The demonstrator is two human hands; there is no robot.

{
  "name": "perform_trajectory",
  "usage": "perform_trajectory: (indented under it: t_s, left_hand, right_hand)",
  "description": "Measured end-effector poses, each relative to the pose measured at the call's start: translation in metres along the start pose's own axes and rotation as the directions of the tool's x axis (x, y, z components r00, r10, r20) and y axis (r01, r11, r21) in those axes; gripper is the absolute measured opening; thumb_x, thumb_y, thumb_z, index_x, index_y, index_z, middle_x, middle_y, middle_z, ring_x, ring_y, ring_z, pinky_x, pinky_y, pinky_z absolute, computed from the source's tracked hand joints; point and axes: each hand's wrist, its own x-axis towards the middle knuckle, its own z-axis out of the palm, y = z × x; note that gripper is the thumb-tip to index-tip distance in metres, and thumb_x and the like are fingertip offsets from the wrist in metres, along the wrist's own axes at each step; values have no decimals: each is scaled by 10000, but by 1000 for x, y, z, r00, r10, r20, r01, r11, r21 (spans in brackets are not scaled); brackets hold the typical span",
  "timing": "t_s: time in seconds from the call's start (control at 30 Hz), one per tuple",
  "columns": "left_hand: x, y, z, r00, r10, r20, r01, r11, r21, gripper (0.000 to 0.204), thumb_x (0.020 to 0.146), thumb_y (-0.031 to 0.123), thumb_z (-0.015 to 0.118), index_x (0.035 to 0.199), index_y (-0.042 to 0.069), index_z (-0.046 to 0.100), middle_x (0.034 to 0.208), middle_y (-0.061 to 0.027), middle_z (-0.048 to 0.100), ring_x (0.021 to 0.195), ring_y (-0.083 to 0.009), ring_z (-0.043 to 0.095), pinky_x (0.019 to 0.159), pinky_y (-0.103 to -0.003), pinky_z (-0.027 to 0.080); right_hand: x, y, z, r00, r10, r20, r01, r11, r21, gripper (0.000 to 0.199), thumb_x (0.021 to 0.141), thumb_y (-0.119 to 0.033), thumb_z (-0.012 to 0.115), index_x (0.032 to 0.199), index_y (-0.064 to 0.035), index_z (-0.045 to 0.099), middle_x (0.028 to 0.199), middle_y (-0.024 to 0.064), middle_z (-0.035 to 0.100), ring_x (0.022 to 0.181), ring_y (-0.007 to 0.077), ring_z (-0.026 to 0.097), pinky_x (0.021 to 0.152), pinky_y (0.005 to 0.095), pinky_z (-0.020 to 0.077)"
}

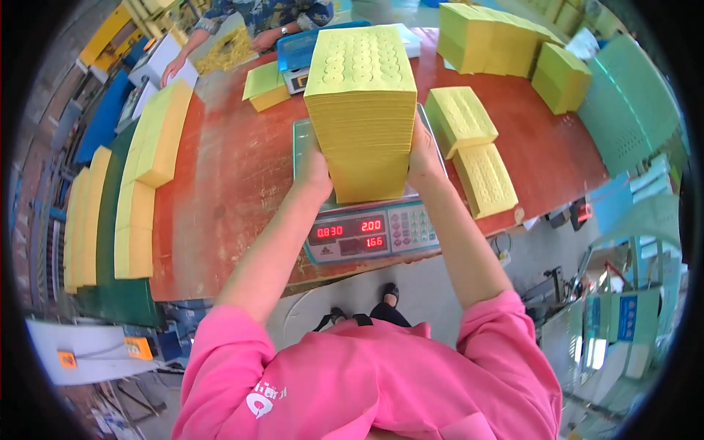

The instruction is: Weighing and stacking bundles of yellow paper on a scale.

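Note:
A tall stack of yellow paper sheets (367, 136), its top marked with rows of round cut patterns, stands upright in front of me. My left hand (317, 170) presses on its left side and my right hand (423, 160) on its right side, so the stack is gripped between both. Fingers of both hands are partly hidden behind it. Under the stack is a digital weighing scale (352, 255) with lit red digits and a keypad facing me. Whether the stack's full weight rests on the scale's pan, I cannot tell.
The red tabletop (213, 213) holds two small yellow paper stacks (480, 176) on the right, larger blocks (495, 40) at far right, and long rows (150, 154) at left. Beyond stands a second scale with a blue tray (293, 51). Across the table a person's hands (268, 39) rest.

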Motion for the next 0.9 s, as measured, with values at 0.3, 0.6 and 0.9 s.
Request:
perform_trajectory:
  t_s: [0.3, 0.6, 0.9]
  left_hand:
    - [40, 5, 19, 995, 45, -84, -63, 972, -227, 615, 959, 567, 509, 1321, 71, 534, 1229, -40, 605, 1112, -163, 582, 923, -331, 496]
    - [-37, 17, 27, 959, 158, -236, -155, 987, 33, 818, 983, 634, 316, 1504, 4, 290, 1560, -174, 298, 1464, -268, 230, 1178, -438, 177]
    - [-161, 29, -17, 919, 115, -377, -119, 993, 13, 799, 998, 595, 251, 1488, -36, 288, 1549, -213, 297, 1468, -297, 209, 1186, -475, 134]
  right_hand:
    - [47, -25, 11, 995, 80, 63, -76, 996, -53, 584, 1017, -529, 389, 1427, -122, 472, 1306, 44, 564, 1180, 145, 518, 970, 302, 427]
    - [16, -11, -36, 988, -16, 154, 21, 999, -28, 598, 1030, -470, 370, 1463, -60, 415, 1464, 95, 444, 1364, 199, 408, 1102, 336, 318]
    - [-89, -34, -77, 998, -17, 68, 17, 1000, 9, 592, 1055, -410, 302, 1448, 26, 381, 1494, 171, 399, 1398, 296, 357, 1148, 438, 267]
